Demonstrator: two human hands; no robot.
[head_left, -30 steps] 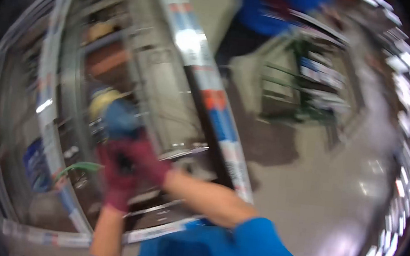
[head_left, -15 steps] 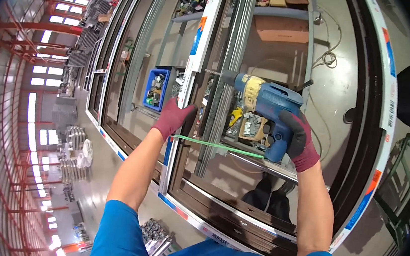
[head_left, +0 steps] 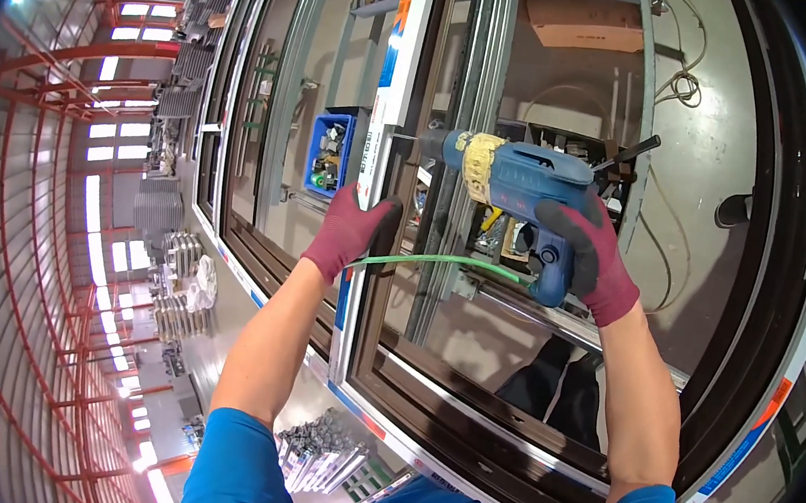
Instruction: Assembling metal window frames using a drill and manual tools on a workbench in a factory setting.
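My right hand, in a maroon and dark glove, is wrapped round the handle of a blue power drill with yellow tape round its front. The drill lies level above the glass, its thin bit pointing left at the middle bar of a brown window frame; the tip is at the bar's side, and whether it touches I cannot tell. My left hand, gloved alike, grips this bar just below the bit, thumb to the right. A green cord runs from the drill's handle base toward my left hand.
Under the glass show a blue bin of small parts, a brown cardboard box and a metal rack. A cable is coiled on the floor at the right. Metal profiles are stacked at the lower left.
The drill has moved left toward the bar and levelled out, so its bit tip is now at the bar's side. My left hand keeps its place on the bar. The whole view has shifted slightly.
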